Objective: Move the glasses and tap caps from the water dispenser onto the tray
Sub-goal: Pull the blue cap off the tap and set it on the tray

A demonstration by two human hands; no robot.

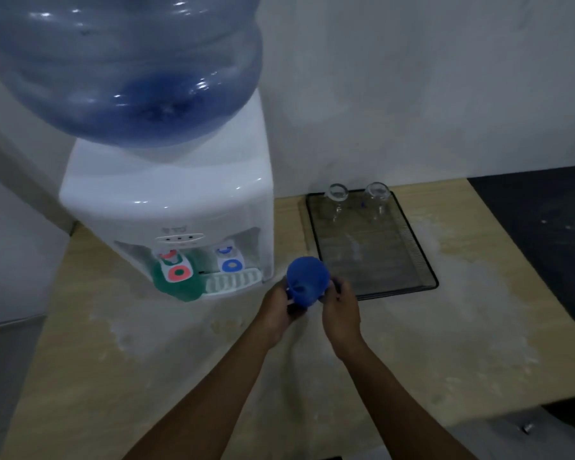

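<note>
A blue cup-shaped tap cap [307, 281] is held above the table between my left hand [279, 308] and my right hand [341, 308], just right of the white water dispenser [166, 207]. A green tap cap [175, 283] sits under the red tap [178, 267] on the dispenser. The blue tap [230, 258] stands uncovered. Two clear glasses [337, 200] [377, 199] stand at the far end of the dark mesh tray [419, 254], which lies right of the dispenser.
A large blue water bottle [123, 64] tops the dispenser. A white drip grille [233, 282] lies below the taps. The light wooden table [146, 376] ends at the right against a dark surface [545, 227]. A pale wall stands behind.
</note>
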